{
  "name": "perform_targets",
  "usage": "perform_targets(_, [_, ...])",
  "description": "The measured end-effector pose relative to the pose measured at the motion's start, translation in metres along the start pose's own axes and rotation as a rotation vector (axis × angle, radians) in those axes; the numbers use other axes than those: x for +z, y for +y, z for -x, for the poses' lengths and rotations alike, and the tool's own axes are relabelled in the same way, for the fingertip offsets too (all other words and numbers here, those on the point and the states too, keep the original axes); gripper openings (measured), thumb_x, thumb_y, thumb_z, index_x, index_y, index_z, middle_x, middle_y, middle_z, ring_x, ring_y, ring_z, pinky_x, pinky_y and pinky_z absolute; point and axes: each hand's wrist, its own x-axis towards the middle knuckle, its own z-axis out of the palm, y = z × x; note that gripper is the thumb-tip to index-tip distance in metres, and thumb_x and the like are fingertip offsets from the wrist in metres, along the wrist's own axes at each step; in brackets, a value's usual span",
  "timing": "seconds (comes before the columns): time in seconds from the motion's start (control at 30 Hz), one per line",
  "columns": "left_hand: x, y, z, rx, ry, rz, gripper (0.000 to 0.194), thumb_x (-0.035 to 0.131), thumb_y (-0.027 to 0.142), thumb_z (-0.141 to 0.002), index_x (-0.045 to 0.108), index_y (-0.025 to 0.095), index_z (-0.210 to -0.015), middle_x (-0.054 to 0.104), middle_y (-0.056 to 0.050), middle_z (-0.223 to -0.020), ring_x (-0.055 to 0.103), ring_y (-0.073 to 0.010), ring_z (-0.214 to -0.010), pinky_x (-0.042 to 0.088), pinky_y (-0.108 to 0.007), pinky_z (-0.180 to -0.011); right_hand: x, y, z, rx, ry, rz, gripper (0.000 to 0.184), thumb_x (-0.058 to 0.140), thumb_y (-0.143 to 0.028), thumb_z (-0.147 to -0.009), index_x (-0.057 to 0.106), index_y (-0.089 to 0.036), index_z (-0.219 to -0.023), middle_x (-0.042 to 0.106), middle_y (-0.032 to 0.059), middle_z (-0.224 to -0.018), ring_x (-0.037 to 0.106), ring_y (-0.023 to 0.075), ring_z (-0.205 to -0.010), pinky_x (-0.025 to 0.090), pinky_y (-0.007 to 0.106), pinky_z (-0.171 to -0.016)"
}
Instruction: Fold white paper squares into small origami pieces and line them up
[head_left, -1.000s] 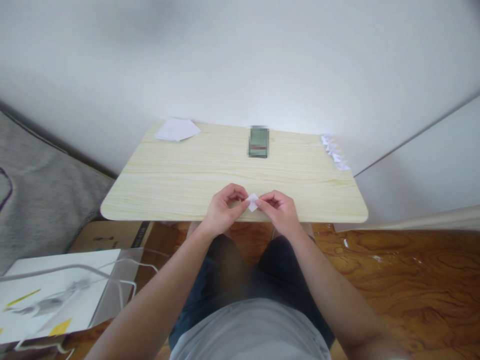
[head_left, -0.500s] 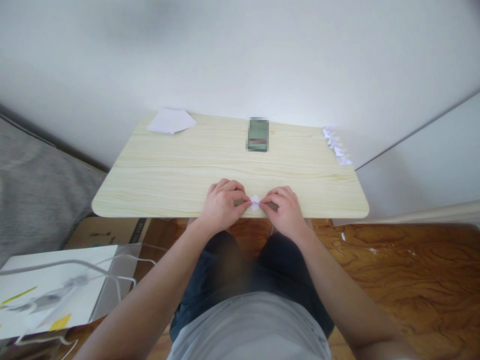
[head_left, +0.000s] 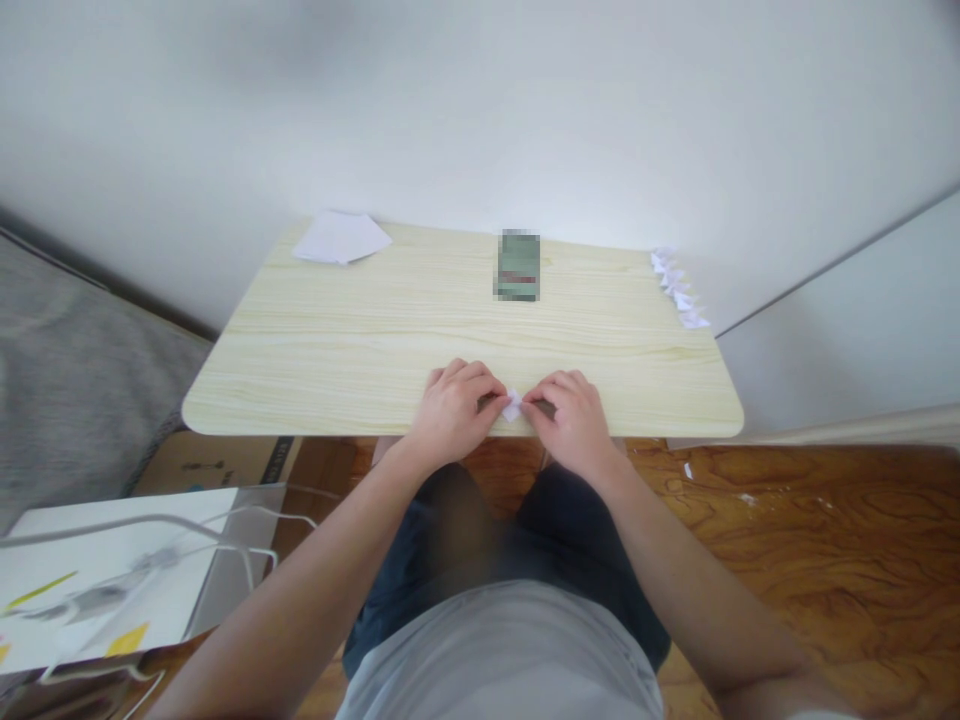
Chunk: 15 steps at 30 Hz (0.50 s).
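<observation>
A big, smooth white wall stands past the hands. Below and to the right of the hands is a shiny brown wooden floor with dark swirls. Under both hands is a long, pale yellow wooden table with round corners. Far to the left of the hands is a rough grey cloth. Lower down on that side, nearer the body, is a flat white box with a grey picture and yellow marks, and a brown cardboard box pokes out by it.

The left hand and the right hand are close together at the table's near edge. Each one pinches with thumb and finger.

Past the left hand, off to the left, is a flat pile of white paper. Straight past the hands is a green block shape, too blurry to name. Past the right hand, off to the right, is a row of pointy folded white papers. The smallest thing is a tiny folded white paper, right between the hands, held by both.
</observation>
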Motion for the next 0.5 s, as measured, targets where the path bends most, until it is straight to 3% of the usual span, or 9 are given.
perform_targets(0.5, [0.0077, 0.0032, 0.0021, -0.065, 0.053, -0.049, 0.01, 0.066, 0.03, -0.09, 0.067, 0.023, -0.083, 0.068, -0.006, -0.093, 0.055, -0.0284, -0.099, 0.038, -0.044, -0.087, 0.0053, -0.0109, -0.0022, 0.084, 0.017, 0.146, 0.021, 0.064, -0.04, -0.095, 0.068, -0.023, -0.083, 0.067, 0.009, -0.094, 0.056, 0.0293, -0.098, 0.039, 0.043, -0.081])
